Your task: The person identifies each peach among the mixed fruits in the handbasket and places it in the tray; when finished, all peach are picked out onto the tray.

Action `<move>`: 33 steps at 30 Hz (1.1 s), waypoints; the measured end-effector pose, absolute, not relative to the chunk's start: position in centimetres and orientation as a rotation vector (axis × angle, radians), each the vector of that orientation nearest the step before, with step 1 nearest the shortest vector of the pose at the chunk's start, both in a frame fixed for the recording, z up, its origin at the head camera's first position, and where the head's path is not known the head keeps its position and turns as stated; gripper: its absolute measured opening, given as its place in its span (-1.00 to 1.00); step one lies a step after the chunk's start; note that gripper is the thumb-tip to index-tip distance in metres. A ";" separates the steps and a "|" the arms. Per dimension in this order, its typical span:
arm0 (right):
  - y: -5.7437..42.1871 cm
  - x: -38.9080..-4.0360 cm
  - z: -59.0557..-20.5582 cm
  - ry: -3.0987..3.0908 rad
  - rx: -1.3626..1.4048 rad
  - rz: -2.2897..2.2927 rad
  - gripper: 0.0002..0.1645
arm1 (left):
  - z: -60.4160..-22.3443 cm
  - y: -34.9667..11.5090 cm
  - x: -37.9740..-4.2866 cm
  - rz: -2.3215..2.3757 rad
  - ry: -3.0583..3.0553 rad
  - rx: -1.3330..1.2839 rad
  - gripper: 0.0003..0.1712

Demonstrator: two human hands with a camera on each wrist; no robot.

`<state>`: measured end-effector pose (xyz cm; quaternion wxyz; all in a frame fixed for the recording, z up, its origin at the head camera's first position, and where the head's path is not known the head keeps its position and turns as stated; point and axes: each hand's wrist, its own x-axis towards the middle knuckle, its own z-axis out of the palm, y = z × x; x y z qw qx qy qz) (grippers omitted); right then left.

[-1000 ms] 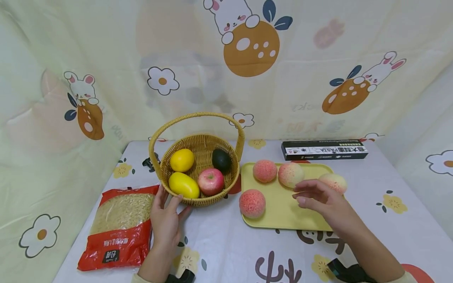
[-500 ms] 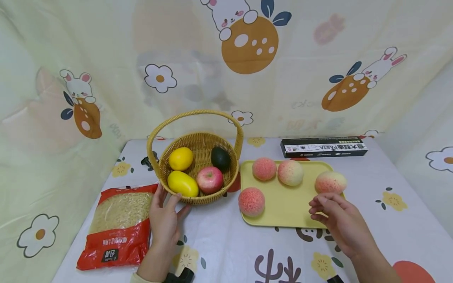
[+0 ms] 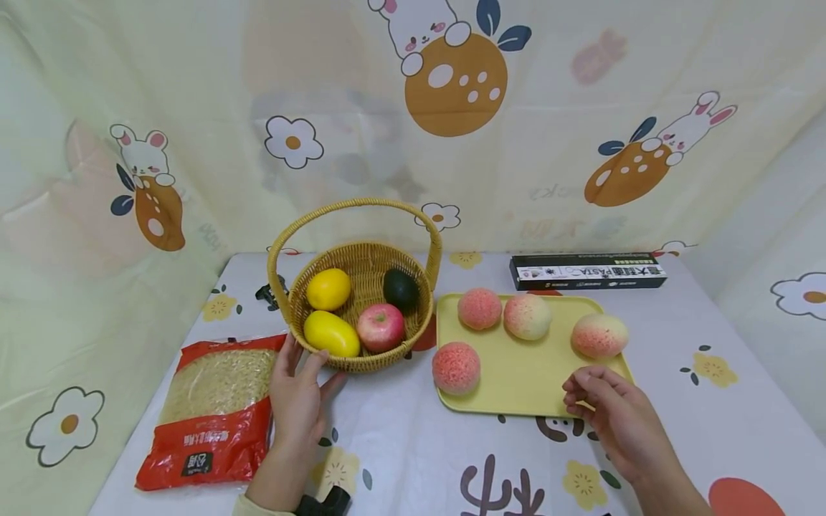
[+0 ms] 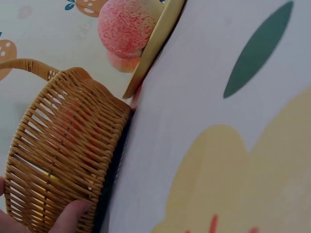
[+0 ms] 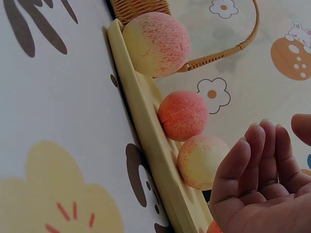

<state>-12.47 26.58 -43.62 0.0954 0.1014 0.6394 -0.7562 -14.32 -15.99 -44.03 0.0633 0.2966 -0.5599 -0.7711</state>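
Observation:
In the head view, my left hand (image 3: 297, 408) holds the near left side of a wicker basket (image 3: 361, 364), one fingertip on its rim. The left wrist view shows my thumb (image 4: 73, 216) against the woven wall. Inside the basket lie a lemon (image 3: 328, 289), a yellow mango-like fruit (image 3: 332, 334), a pink-red apple (image 3: 381, 328) and a dark green avocado-like fruit (image 3: 401, 290). My right hand (image 3: 622, 423), fingers loosely curled with nothing in them, hovers by the near right corner of a yellow tray (image 3: 516, 373). Several peaches (image 3: 600, 336) sit on that tray.
A red bag of pasta (image 3: 213, 412) lies left of my left hand. Behind the tray stands a black pasta box (image 3: 589, 272). A small black object (image 3: 271, 294) sits behind the basket's left side. Patterned cloth (image 3: 361, 107) hangs behind the table.
My right hand has moved from above the tray toward me and to the right, uncovering the rightmost peach. My left hand stays at the basket, and the fruit has not moved.

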 end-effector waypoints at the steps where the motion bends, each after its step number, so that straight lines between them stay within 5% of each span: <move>1: 26.6 -12.5 -43.7 1.893 0.296 -2.248 -0.74 | -44.1 -16.0 -14.4 -2.329 -1.691 0.896 -0.07; 23: 26.4 -11.9 -43.3 1.866 0.349 -2.262 -0.74 | -43.6 -16.1 -14.0 -2.318 -1.714 0.909 -0.09; 33: 25.2 -10.5 -42.3 1.709 -0.054 -2.372 -0.48 | -42.8 -16.3 -13.3 -2.233 -1.771 0.915 -0.07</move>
